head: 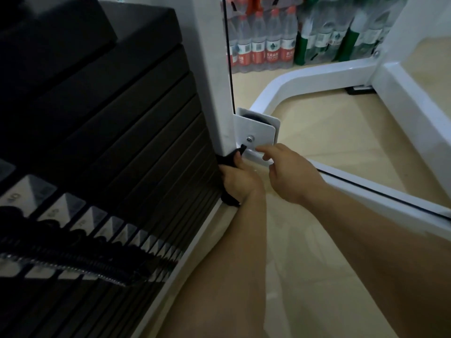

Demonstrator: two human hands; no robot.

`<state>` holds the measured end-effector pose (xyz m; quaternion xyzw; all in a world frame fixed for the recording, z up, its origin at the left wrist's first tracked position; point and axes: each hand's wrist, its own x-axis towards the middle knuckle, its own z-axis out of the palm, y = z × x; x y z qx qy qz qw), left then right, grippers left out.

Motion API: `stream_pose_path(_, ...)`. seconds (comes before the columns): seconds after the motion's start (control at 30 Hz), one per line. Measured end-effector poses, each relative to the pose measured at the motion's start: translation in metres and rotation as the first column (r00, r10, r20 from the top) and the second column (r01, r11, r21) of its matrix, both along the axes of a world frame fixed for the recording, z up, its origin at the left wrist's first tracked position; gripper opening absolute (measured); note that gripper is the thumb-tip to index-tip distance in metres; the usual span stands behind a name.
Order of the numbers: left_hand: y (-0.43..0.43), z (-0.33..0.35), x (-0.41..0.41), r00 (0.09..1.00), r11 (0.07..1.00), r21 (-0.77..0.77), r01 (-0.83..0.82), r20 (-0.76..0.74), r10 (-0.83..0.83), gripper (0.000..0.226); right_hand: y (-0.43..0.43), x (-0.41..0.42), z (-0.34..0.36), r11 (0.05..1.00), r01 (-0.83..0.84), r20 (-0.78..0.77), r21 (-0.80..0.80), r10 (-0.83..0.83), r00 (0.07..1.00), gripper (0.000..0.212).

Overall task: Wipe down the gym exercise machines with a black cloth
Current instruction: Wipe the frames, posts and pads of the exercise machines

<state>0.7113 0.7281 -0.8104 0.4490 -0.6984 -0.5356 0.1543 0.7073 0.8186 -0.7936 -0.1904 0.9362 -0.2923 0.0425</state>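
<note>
A white gym machine fills the view, with a white upright post [214,76] beside a black weight stack [117,132]. My left hand [240,182] grips the black cloth [231,159] low against the foot of the post, where it meets the stack. One cloth end pokes up by the pulley bracket [258,129], and another hangs below my wrist. My right hand [290,173] hovers just right of it, its index finger stretched toward the bracket's lower edge and holding nothing.
White base rails [317,79] curve across the beige tiled floor [329,137]; a second rail [380,191] runs to the right. Packs of water bottles [266,40] stand at the back. A coiled black cable with a selector pin [73,259] lies across the stack labels.
</note>
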Motion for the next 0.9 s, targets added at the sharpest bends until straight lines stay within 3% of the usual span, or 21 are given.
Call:
stream_pose_path(0.17, 0.000, 0.015, 0.006, 0.997, 1.000, -0.002, 0.018, -0.071, -0.018, 0.058, 0.004, 0.008, 0.000, 0.999, 0.007, 0.028, 0.032, -0.008, 1.000, 0.057)
stream_pose_path(0.37, -0.005, 0.067, -0.010, 0.970, 0.989, -0.150, 0.002, -0.239, -0.039, 0.057, 0.010, 0.004, 0.017, 1.000, 0.010, -0.045, 0.008, -0.009, 0.999, 0.053)
stream_pose_path(0.57, -0.001, 0.022, 0.001, 0.997, 0.991, -0.116, 0.074, -0.012, -0.076, 0.059, 0.018, 0.013, 0.004, 0.998, 0.047, -0.008, 0.042, -0.046, 0.999, 0.054)
stream_pose_path(0.67, 0.002, 0.002, 0.004, 0.993, 0.978, -0.184, 0.099, 0.079, -0.085, 0.058, 0.019, 0.022, -0.011, 0.996, 0.031, 0.069, 0.087, -0.037, 0.997, 0.054)
stream_pose_path(0.8, -0.002, -0.009, 0.011, 0.957, 0.942, -0.227, 0.248, 0.210, -0.201, 0.053, 0.020, 0.028, -0.023, 0.992, 0.029, 0.099, 0.120, -0.041, 0.994, 0.054)
stream_pose_path(0.9, 0.001, -0.015, 0.027, 0.938, 0.924, -0.215, 0.316, 0.217, -0.270, 0.050, 0.017, 0.034, -0.027, 0.996, 0.067, 0.153, 0.067, -0.076, 0.985, 0.057)
